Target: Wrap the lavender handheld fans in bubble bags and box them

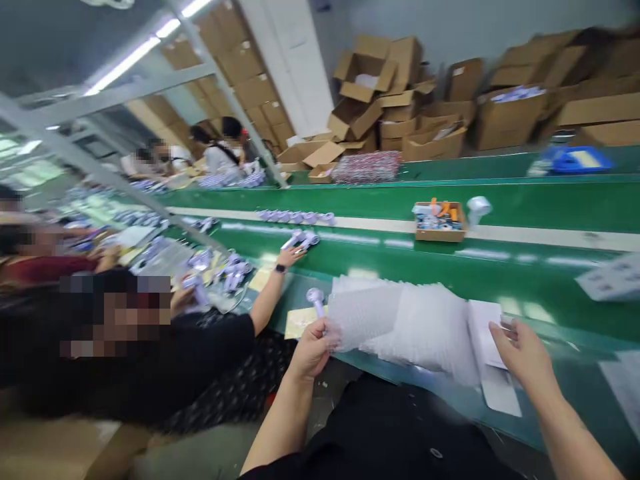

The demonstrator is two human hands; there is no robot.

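- Translucent white plastic made up the pile of sleeves (435,327), which lay on the green worktop (575,363) right in front of us, between our two hands.
- Our left hand (315,347) pinched the left edge of the outermost sleeve (367,310), thumb and fingers together; the fingertips were blurred.
- Our right hand (523,350) was half curled at the white cards (485,317) by the pile's right end; we could not tell whether it gripped one or only touched it.
- We judged the sleeves light, limp and rather slippery, likely to slide over one another; an edge or corner seemed the best hold, pinched lightly.
- The cards looked thin but stiffer, best taken by a side edge.
- The pile's long axis ran left to right along the near edge, while the cards' long axis pointed towards us, across it.
- Just beyond our left hand, a lilac fan-shaped device (315,298) lay with its round head away from us.
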